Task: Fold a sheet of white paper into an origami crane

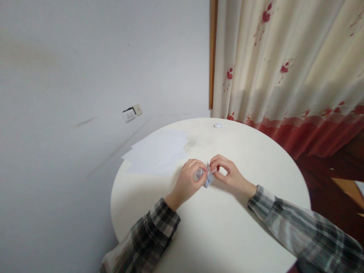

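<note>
A small folded piece of white paper (207,176) is held between both hands just above the round white table (216,227). My left hand (190,181) pinches its left side with curled fingers. My right hand (227,173) pinches its right side, thumb and fingertips pressed together. Both arms wear plaid sleeves. Part of the folded paper is hidden by the fingers.
A loose stack of white paper sheets (157,153) lies at the table's far left. A small crumpled or folded bit of paper (218,124) sits at the far edge. A flowered curtain (287,72) hangs at the right. A wall socket (131,113) is on the grey wall.
</note>
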Demonstrator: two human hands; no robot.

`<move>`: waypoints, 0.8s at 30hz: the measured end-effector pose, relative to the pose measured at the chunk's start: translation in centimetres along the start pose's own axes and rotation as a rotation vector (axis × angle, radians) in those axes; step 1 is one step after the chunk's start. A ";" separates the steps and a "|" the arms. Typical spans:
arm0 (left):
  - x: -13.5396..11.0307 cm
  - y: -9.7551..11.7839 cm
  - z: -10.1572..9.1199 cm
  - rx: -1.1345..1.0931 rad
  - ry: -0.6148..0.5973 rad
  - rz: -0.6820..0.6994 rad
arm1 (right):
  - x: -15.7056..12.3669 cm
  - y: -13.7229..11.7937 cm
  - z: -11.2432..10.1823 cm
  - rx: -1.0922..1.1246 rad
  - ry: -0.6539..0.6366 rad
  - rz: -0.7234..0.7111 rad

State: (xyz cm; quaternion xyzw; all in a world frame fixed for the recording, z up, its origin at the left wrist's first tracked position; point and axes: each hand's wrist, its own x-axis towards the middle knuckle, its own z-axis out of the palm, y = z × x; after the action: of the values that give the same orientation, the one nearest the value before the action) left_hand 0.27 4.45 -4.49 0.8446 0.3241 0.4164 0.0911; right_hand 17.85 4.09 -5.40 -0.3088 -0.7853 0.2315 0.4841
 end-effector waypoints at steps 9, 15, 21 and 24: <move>0.0 0.1 -0.1 0.108 -0.030 -0.007 | 0.0 0.9 0.1 -0.081 0.065 0.052; -0.1 -0.2 0.0 0.117 0.051 -0.038 | -0.1 -0.1 0.3 0.062 0.026 0.209; -0.1 -0.1 -0.1 -0.011 0.087 -0.055 | -0.1 -0.1 0.7 0.125 0.085 0.296; -0.3 0.0 0.2 -0.102 0.169 -0.115 | -0.1 0.5 1.2 0.205 0.086 0.347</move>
State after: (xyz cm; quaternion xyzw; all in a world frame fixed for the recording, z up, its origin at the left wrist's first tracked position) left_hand 0.29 4.29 -4.80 0.7808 0.3569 0.4960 0.1300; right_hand 16.91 4.26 -6.34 -0.3983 -0.6713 0.3767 0.4988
